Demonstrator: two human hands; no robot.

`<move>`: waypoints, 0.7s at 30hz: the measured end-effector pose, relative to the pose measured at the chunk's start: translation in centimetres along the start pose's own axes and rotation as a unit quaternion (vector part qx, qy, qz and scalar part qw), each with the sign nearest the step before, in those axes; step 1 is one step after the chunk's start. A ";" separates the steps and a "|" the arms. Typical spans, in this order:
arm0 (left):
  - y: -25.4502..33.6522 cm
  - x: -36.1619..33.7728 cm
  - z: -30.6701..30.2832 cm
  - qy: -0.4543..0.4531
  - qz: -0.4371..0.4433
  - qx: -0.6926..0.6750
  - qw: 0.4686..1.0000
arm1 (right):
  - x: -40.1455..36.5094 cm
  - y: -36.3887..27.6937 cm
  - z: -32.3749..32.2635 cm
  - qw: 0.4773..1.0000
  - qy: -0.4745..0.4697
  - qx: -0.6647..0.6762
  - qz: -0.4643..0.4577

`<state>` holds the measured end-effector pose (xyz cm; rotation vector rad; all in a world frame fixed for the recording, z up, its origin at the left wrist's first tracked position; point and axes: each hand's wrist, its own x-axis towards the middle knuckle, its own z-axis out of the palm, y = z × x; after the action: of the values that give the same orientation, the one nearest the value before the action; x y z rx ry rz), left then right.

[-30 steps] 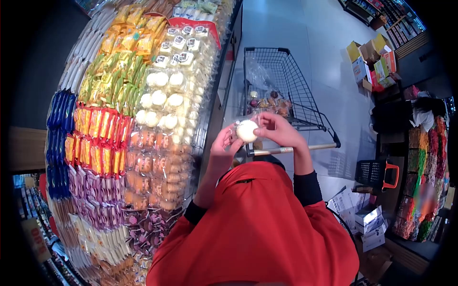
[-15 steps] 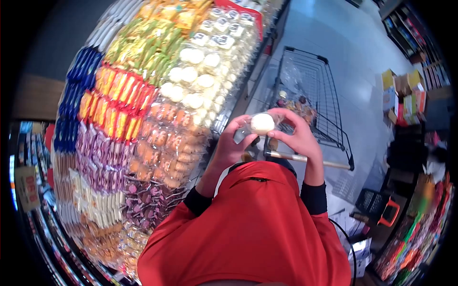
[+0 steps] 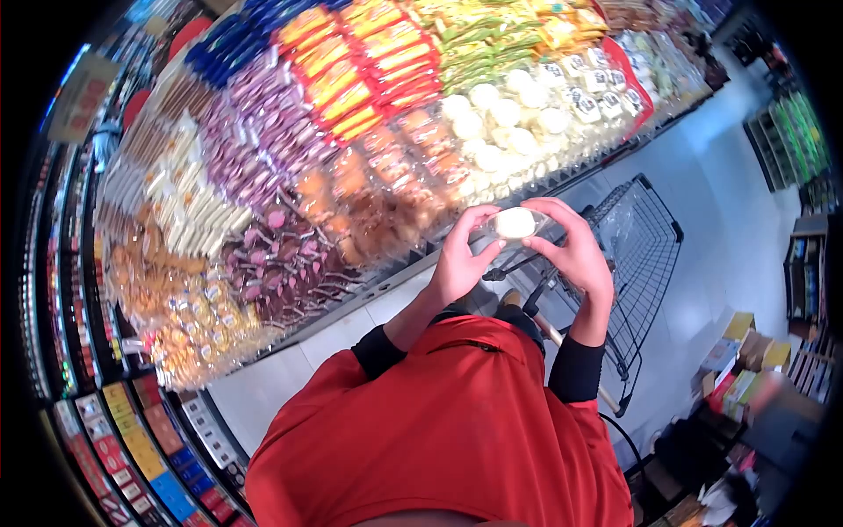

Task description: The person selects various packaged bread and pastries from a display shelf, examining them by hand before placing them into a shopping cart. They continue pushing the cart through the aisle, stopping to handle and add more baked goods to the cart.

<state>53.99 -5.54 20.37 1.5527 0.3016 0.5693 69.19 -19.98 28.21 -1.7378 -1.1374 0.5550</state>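
Between both hands is a round white treat (image 3: pixel 515 223) in a clear wrapper, held up in front of my red top. My left hand (image 3: pixel 458 259) pinches the wrapper's left side with thumb and forefinger. On the other side, my right hand (image 3: pixel 575 250) has its fingers and thumb closed on the right edge. Just beyond the hands lie similar white wrapped treats (image 3: pixel 507 113) on the display. Brown wrapped pastries (image 3: pixel 386 176) are nearest to my left hand, to its left.
A wire shopping cart (image 3: pixel 648 272) stands to the right, its handle partly behind my right arm. Candy in rows fills the large display, including purple packets (image 3: pixel 255 132). Cardboard boxes (image 3: pixel 742 351) sit at lower right, and shelves (image 3: pixel 132 439) at lower left.
My view has turned left, so the display now spreads across the top and the cart appears further right. Both hands keep hold of the white treat.
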 end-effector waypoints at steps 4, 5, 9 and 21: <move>-0.8 -2.0 -0.6 0.060 -0.023 0.027 0.998 | 1.5 1.2 0.6 0.996 -0.077 0.022 0.025; -0.5 -2.2 -0.6 0.067 -0.017 0.029 0.997 | 1.7 1.7 0.7 0.994 -0.091 0.041 0.045; 1.3 -3.7 0.1 0.106 -0.009 -0.014 0.994 | 1.7 1.5 0.8 0.988 -0.109 0.094 0.049; 3.5 -11.5 5.4 0.165 -0.059 0.025 0.984 | -5.7 4.2 1.0 0.953 -0.169 0.250 0.038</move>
<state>46.70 -16.34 21.96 1.4742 0.6596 0.7301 67.60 -24.99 23.36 -1.2766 -1.0452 1.1178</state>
